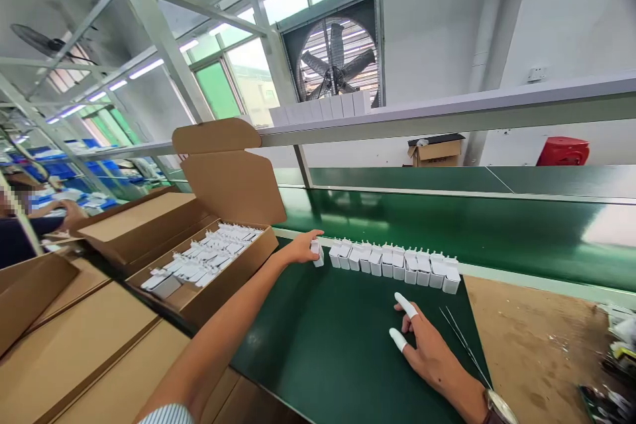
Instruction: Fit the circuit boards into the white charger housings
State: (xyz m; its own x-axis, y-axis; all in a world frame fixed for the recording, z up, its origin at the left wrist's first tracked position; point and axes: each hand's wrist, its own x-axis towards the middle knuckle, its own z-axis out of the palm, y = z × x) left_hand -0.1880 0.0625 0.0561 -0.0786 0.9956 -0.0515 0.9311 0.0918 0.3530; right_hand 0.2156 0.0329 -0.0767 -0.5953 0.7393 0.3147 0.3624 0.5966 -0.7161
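My left hand (301,247) reaches forward over the green mat (322,344) and is closed on a small white charger (317,252) at the left end of a row. The row of white chargers (395,264) stands prongs up along the mat's far edge. My right hand (422,348) rests flat on the mat nearer to me, fingers spread, with white finger cots on two fingertips; it holds nothing. An open cardboard box (218,278) with several white chargers inside sits to the left of my left hand.
A green conveyor belt (447,218) runs behind the mat. More cardboard boxes (89,344) lie at the left. Another person's arm (54,218) shows at the far left. Thin wires (462,338) lie by my right hand. Bare brown tabletop (536,344) and clutter are at right.
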